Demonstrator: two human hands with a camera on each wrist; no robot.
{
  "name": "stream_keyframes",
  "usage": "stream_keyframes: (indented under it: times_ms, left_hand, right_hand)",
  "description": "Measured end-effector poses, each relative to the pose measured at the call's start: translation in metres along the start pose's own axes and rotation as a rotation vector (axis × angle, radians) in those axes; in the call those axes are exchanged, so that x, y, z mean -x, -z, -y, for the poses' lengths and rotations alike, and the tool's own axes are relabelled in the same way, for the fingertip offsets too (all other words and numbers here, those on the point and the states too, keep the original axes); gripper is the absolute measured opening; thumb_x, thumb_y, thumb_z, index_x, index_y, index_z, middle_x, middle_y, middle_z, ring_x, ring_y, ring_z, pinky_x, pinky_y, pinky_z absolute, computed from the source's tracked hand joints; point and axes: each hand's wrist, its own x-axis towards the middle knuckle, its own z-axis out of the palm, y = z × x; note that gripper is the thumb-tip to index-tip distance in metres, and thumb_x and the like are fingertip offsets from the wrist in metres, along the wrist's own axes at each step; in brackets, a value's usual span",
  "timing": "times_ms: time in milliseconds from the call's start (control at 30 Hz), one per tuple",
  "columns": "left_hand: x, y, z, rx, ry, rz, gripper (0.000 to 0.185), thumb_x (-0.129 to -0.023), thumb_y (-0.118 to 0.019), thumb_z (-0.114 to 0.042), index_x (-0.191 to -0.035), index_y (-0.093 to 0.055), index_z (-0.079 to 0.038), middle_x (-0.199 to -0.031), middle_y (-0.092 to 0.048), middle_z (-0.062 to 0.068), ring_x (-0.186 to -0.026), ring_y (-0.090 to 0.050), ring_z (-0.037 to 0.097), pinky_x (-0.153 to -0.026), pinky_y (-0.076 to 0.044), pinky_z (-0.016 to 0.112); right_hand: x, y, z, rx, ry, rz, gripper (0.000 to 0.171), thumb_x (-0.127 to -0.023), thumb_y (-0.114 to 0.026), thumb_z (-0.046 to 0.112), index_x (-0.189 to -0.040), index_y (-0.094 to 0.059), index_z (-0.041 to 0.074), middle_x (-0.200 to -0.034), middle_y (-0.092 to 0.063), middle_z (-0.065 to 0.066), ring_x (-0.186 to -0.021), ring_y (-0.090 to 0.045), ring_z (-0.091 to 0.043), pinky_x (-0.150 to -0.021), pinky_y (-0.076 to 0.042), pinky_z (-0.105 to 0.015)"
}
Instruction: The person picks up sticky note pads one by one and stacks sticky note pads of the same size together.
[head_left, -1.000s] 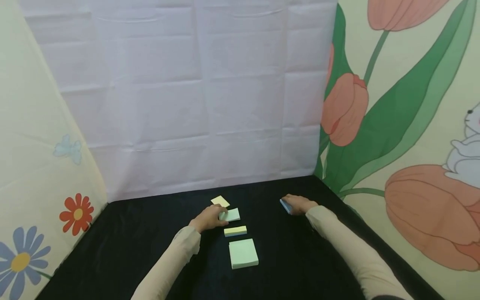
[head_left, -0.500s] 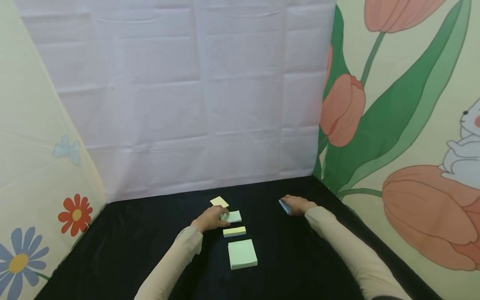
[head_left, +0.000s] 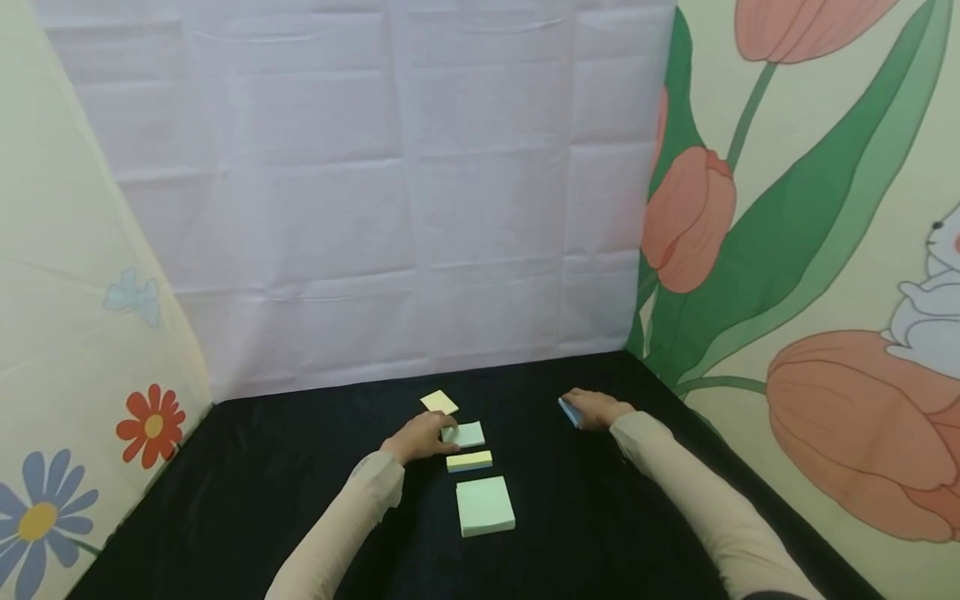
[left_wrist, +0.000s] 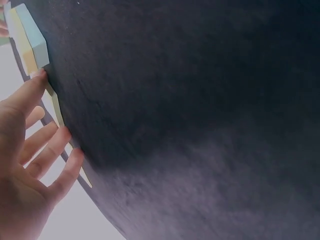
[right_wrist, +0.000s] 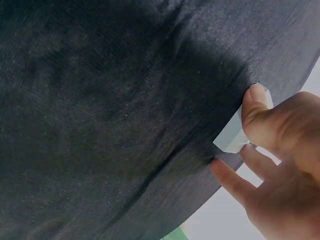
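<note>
Landmark: large pale green pad (head_left: 485, 506), lying flat on the black cloth (head_left: 247, 492) toward the near middle.

1. Yellow-topped pad with a blue lower layer (head_left: 469, 461): just beyond the large pale green pad, apart from it.
2. Small green pad (head_left: 468, 434): beyond item 1, third in the row running away from the landmark. The left hand (head_left: 417, 438) rests at its left edge, fingertips touching it.
3. Loose yellow sheet (head_left: 438, 402): farthest in the row, set slightly left and turned at an angle.
4. Blue pad (head_left: 569, 412): well to the right of the row and beyond the landmark. The right hand (head_left: 596, 409) pinches it, and stands between the camera and most of the pad, so only its left end shows in the head view.
5. Surrounds: white creased sheet (head_left: 390, 192) behind the cloth; flower-printed panel (head_left: 82, 333) to the left; tulip-printed panel (head_left: 810, 250) to the right.

Views compared: the left wrist view alone shows the left hand (left_wrist: 25, 155) with fingers (left_wrist: 47, 150) spread and straight, one fingertip against the pad edge; the head view shows only a loosely arched hand. The right wrist view alone shows the grip: thumb (right_wrist: 252, 107) on one face of the blue pad (right_wrist: 235, 132), a finger beneath, the pad tilted up off the cloth.
</note>
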Motion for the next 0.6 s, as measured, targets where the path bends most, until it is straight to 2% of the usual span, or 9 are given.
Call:
stream_keyframes:
  times_ms: [333,600]
  left_hand:
    - [0.008,0.005,0.001,-0.007,0.052,0.019,0.038,-0.089,-0.075,-0.029,-0.113,-0.068,-0.001,-0.105,-0.062,0.011,-0.089,-0.057,0.021,-0.080,-0.049,0.040]
    - [0.011,0.004,0.007,-0.015,0.083,0.054,0.047,-0.092,-0.072,-0.028,-0.124,-0.063,0.005,-0.117,-0.057,0.019,-0.102,-0.055,0.031,-0.088,-0.047,0.045]
  right_hand:
    - [0.001,0.002,0.004,0.003,-0.011,0.006,0.054,-0.087,-0.072,0.002,-0.136,-0.050,-0.005,-0.132,-0.051,-0.024,-0.111,-0.054,-0.038,-0.092,-0.044,-0.051]
    - [0.000,0.000,0.002,-0.007,-0.012,0.010,0.054,-0.087,-0.072,0.002,-0.136,-0.049,-0.005,-0.133,-0.050,-0.024,-0.112,-0.054,-0.039,-0.091,-0.045,-0.051]
